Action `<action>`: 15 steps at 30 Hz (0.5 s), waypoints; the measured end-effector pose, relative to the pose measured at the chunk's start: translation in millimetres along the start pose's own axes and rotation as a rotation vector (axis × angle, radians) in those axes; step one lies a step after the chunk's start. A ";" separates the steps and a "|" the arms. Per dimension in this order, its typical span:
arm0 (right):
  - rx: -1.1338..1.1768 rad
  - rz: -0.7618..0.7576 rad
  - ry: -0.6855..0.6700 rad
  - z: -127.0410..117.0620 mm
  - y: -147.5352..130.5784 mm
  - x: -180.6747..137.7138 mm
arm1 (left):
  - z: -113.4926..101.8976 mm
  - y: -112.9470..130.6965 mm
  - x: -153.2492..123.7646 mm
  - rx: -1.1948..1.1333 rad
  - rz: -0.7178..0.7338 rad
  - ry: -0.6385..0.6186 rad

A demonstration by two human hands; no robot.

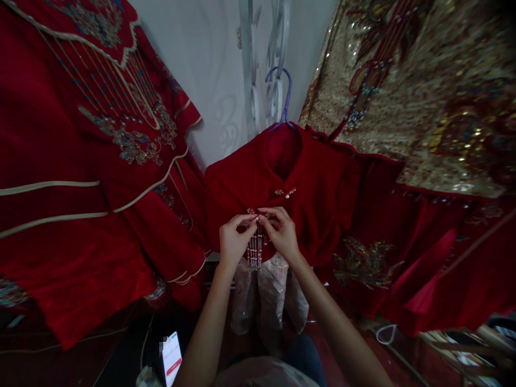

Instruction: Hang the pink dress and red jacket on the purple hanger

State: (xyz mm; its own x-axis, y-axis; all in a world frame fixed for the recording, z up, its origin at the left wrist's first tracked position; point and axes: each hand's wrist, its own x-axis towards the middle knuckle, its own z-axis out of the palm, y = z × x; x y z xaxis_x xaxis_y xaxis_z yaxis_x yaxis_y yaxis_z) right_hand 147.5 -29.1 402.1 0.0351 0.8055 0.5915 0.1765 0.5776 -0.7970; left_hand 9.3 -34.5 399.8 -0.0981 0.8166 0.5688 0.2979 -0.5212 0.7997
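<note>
A red short-sleeved jacket with a stand collar hangs in front of me on a purple hanger. Below its collar sits a beaded knot button. My left hand and my right hand meet at the lower front of the jacket. The fingertips of both are closed in a pinch at the top of a beaded tassel, whose strands dangle between the wrists. The exact spot under the fingers is partly hidden.
Red embroidered garments with cream piping hang at the left. At the right is a gold sequined garment over red skirts. Plastic-wrapped bundles stand below the jacket. A lit phone is at the lower left. White metal scrollwork rises behind.
</note>
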 end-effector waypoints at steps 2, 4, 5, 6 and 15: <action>-0.002 0.000 -0.001 1.0 -0.4 -0.1 | -2.3 2.8 0.9 0.024 0.046 0.000; 0.007 0.001 -0.002 1.3 0.3 0.6 | -2.3 3.0 0.4 0.017 0.065 0.000; 0.015 0.000 -0.010 1.0 0.9 1.5 | -1.2 2.1 -0.3 0.001 0.061 -0.002; 0.027 -0.002 -0.028 0.4 1.6 2.5 | 0.5 0.7 -1.3 -0.020 0.048 -0.005; 0.100 0.085 -0.196 -35.3 19.0 -14.6 | 36.8 -12.2 -38.0 -0.351 -0.214 0.076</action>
State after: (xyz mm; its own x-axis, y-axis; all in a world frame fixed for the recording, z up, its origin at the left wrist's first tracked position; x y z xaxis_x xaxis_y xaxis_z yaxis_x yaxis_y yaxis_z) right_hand 185.1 -34.6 382.6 -0.1474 0.8564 0.4947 0.0822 0.5091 -0.8568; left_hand 44.3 -50.0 361.4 -0.1966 0.9021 0.3842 -0.0777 -0.4050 0.9110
